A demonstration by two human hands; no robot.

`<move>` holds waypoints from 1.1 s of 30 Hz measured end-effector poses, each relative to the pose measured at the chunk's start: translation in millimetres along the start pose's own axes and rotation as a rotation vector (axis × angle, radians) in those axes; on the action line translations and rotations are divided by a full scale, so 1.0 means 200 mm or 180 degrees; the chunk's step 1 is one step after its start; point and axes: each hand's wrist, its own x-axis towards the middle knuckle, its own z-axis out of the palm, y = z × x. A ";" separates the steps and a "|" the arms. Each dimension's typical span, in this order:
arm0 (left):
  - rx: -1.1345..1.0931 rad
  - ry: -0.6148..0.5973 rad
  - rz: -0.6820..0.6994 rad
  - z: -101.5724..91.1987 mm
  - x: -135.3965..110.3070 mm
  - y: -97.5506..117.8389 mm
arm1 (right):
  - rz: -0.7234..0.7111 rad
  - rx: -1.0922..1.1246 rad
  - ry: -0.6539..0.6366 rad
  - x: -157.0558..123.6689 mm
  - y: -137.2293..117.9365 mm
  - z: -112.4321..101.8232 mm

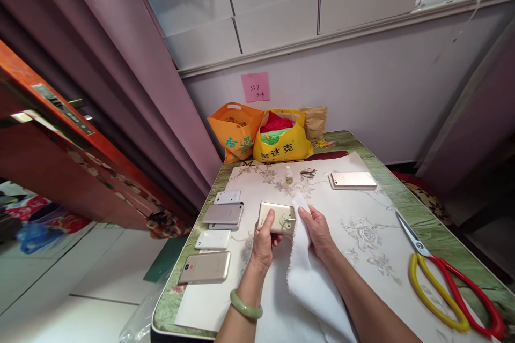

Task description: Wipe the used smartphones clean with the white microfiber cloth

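Observation:
My left hand (263,244) grips a gold smartphone (277,217) by its left end, thumb on top and fingers beneath. A small drawing marks the phone's right end. In my right hand (318,231) a white cloth (306,278) is pinched between thumb and fingers, its upper edge against the phone's right end. The cloth hangs down towards the table's front. Past the hands stand a small clear bottle (288,175) with a white cap and a pair of glasses (308,173).
Several phones (207,268) lie along the table's left side. Stacked phones (353,180) are at the back right. Large scissors (442,278) with red and yellow handles lie at the right edge. An orange bag (235,128) and a yellow bag (284,142) stand at the back.

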 end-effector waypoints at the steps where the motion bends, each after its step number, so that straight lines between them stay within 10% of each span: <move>1: 0.0236 -0.0085 0.0015 -0.01 0.00 0.01 | -0.0009 0.0001 -0.0005 0.00 0.00 0.00; 13: 0.0698 0.0464 0.0585 0.08 -0.03 -0.06 | 0.0147 0.0117 -0.0013 -0.03 0.05 0.07; 21: 0.1118 -0.1385 0.0768 0.03 -0.07 -0.08 | -0.0095 0.0328 0.0449 0.02 -0.03 -0.02; 26: 0.0683 -0.1214 0.0325 -0.01 -0.04 0.03 | -0.0088 0.0351 0.0448 0.03 -0.06 -0.03; 33: 0.1539 -0.2179 -0.0559 -0.05 -0.04 0.15 | -0.0098 0.0030 0.0118 0.01 -0.05 -0.02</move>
